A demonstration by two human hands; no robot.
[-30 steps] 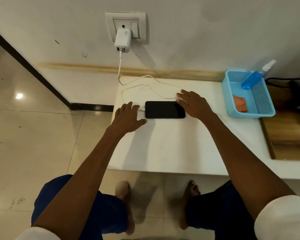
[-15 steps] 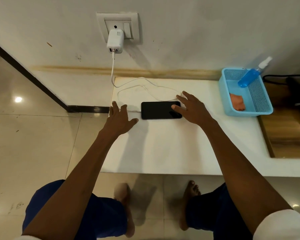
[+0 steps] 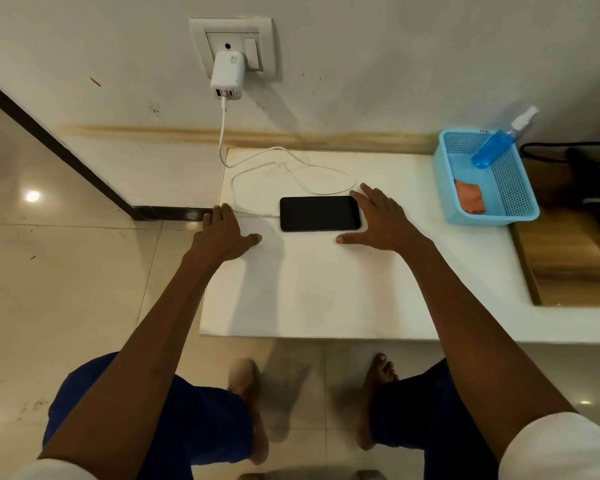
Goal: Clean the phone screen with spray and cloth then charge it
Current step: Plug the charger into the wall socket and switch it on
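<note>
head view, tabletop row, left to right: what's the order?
Left hand → cable plug → phone → right hand → cloth in the basket.

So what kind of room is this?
Probably a room in a home: a white table against a wall with a socket, shiny floor tiles, and a blue basket holding a spray bottle and cloth.
</note>
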